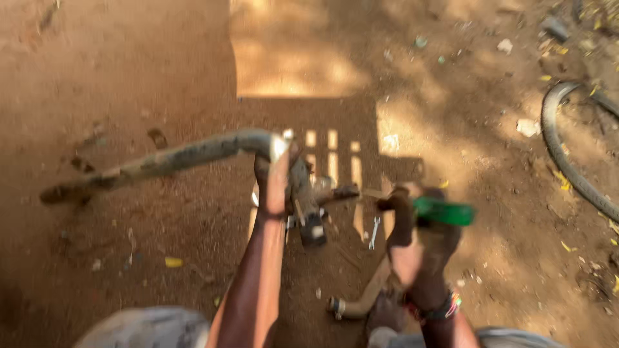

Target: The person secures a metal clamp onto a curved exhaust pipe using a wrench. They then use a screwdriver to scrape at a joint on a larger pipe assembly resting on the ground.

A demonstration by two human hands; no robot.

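Observation:
The picture is blurred by motion. My left hand (276, 183) grips a dirty bicycle handlebar (161, 161) near its stem, where the curved bar runs off to the left. A dark stem clamp part (308, 209) hangs just right of that hand. My right hand (419, 258) is closed around a tool with a green handle (443, 211), held to the right of the stem. A small spanner (374, 233) lies on the ground between my hands.
Reddish dirt ground lies all around, with litter and yellow leaves. A bicycle tyre (561, 154) curves along the right edge. A pale tube (361, 299) lies near my right wrist. A slatted shadow falls ahead of the handlebar.

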